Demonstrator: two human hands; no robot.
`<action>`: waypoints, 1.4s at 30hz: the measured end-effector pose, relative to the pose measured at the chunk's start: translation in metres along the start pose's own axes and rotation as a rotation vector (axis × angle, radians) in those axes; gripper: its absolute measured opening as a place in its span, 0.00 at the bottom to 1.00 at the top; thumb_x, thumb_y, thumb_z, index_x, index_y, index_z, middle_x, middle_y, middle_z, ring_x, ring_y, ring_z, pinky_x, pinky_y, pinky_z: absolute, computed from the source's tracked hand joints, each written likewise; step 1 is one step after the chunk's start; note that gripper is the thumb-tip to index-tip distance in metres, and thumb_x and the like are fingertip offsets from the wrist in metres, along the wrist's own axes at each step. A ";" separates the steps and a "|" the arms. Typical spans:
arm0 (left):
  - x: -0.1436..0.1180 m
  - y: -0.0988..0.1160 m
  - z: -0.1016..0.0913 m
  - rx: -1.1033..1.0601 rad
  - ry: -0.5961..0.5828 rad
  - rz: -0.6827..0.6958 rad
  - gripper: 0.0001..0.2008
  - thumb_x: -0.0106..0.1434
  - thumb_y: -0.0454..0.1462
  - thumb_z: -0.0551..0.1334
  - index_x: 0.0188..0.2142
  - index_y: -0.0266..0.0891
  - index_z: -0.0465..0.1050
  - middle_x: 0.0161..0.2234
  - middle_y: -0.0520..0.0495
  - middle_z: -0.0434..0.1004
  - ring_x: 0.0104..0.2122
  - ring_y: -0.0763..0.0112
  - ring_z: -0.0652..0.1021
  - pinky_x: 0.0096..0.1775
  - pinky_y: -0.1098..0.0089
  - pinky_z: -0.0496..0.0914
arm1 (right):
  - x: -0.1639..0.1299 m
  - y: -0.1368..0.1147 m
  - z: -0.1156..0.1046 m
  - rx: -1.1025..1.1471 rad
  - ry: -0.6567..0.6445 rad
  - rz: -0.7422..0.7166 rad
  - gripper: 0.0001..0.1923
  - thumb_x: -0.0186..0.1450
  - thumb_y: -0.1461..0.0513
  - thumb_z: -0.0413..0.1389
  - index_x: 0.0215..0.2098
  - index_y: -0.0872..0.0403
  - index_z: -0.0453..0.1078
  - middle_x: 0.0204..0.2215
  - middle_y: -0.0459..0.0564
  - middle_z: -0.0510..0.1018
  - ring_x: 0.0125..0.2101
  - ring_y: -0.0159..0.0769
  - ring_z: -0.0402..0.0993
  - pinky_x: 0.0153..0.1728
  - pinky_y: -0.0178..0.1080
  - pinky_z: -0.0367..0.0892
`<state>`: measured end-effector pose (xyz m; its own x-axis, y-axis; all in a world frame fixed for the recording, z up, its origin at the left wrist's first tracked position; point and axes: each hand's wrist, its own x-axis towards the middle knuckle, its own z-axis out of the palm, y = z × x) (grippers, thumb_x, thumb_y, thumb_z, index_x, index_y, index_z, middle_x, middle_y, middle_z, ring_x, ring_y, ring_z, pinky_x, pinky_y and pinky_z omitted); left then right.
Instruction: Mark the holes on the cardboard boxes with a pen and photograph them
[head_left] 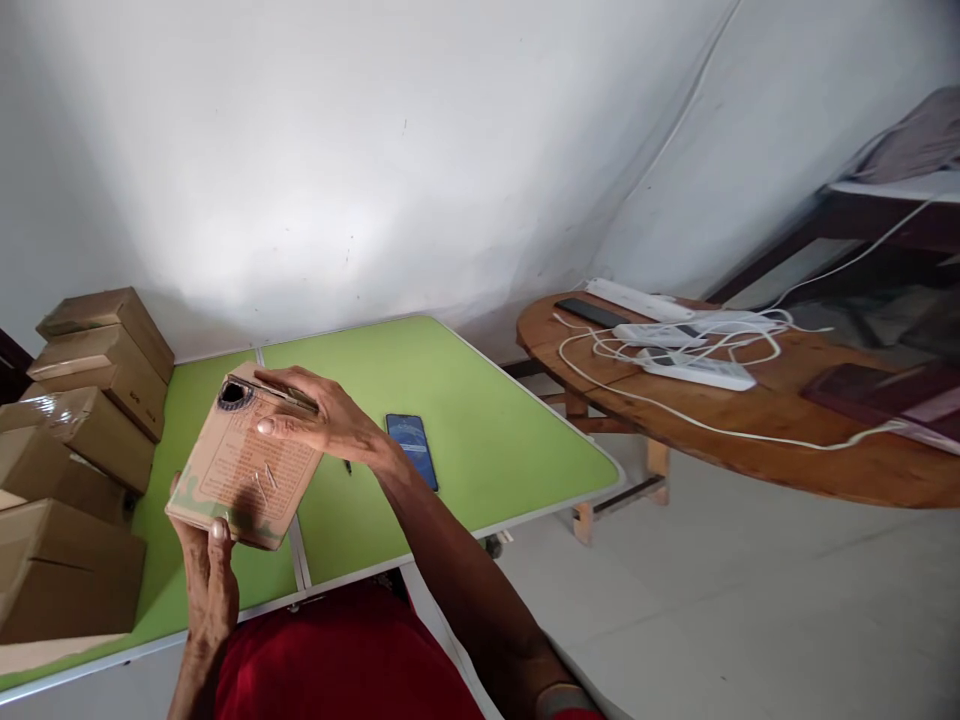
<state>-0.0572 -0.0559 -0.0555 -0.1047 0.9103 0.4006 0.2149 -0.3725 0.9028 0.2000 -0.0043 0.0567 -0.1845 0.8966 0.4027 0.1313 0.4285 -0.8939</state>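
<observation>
I hold a small printed cardboard box (240, 465) tilted above the green folding table (480, 430). My left hand (206, 575) grips its near lower edge from below. My right hand (322, 415) lies over the box's far upper edge, fingers curled on it, with a thin pen-like stick under the fingers. A dark round mark shows at the box's upper left corner. A blue phone (412, 448) lies flat on the table just right of my right wrist.
Several brown cardboard boxes (82, 430) are stacked along the table's left side. A round wooden table (750, 420) at the right carries white power strips (697, 370), tangled white cables and a dark phone (592, 312). A white wall stands behind, pale floor to the right.
</observation>
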 end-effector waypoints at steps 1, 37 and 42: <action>0.000 -0.001 -0.001 0.033 0.012 -0.024 0.39 0.74 0.60 0.62 0.74 0.42 0.61 0.66 0.33 0.74 0.67 0.45 0.75 0.68 0.49 0.69 | 0.002 -0.001 -0.001 0.014 -0.013 -0.004 0.40 0.63 0.43 0.75 0.68 0.47 0.78 0.69 0.57 0.78 0.67 0.58 0.76 0.68 0.62 0.71; 0.085 0.004 0.002 0.150 -0.169 0.410 0.51 0.65 0.66 0.66 0.77 0.45 0.54 0.76 0.32 0.54 0.78 0.36 0.58 0.76 0.39 0.54 | -0.030 0.056 0.046 0.443 0.107 0.262 0.47 0.62 0.32 0.70 0.70 0.47 0.73 0.65 0.57 0.80 0.64 0.57 0.78 0.66 0.58 0.72; 0.079 0.018 0.014 0.047 -0.097 0.362 0.46 0.67 0.65 0.64 0.73 0.43 0.59 0.73 0.32 0.59 0.75 0.38 0.62 0.75 0.41 0.56 | -0.034 0.040 0.046 0.366 0.116 0.205 0.41 0.67 0.32 0.66 0.67 0.45 0.76 0.65 0.54 0.80 0.63 0.55 0.77 0.68 0.58 0.70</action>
<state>-0.0480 0.0122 -0.0098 0.0786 0.7350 0.6735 0.2658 -0.6665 0.6965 0.1670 -0.0227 -0.0016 -0.0770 0.9746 0.2103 -0.2042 0.1911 -0.9601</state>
